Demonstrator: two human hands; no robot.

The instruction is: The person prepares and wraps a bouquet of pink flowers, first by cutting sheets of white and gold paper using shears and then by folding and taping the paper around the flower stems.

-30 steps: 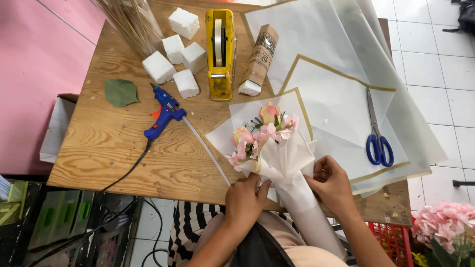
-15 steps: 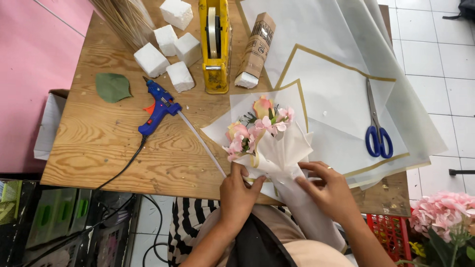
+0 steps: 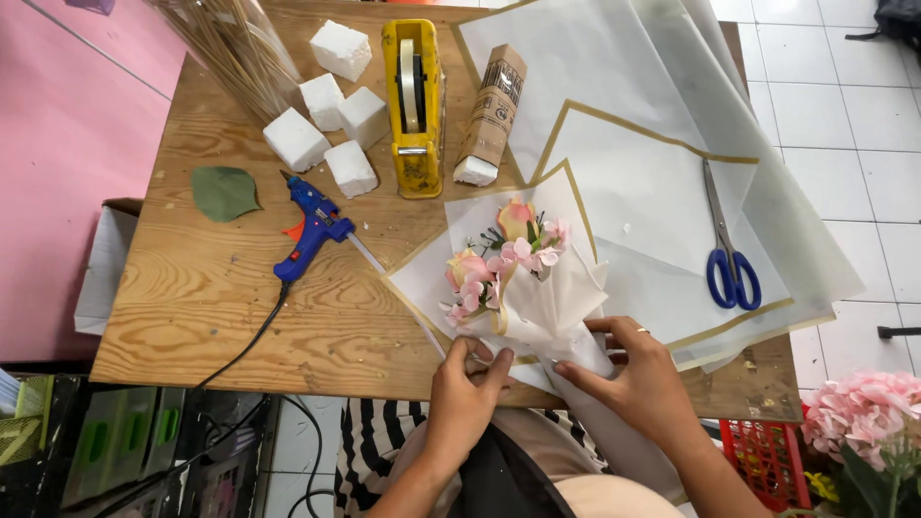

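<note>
Near the lower middle of the frame, the left hand pinches the white wrapping paper under the small pink bouquet, fingers narrow. Just beside it, the right hand curls loosely around the wrap's lower fold on the wooden table.

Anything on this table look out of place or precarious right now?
The paper sheets overhang the table at its right edge, with the blue scissors lying on them near that edge. A lone green leaf lies loose at left. Nothing looks spilled or damaged.
</note>
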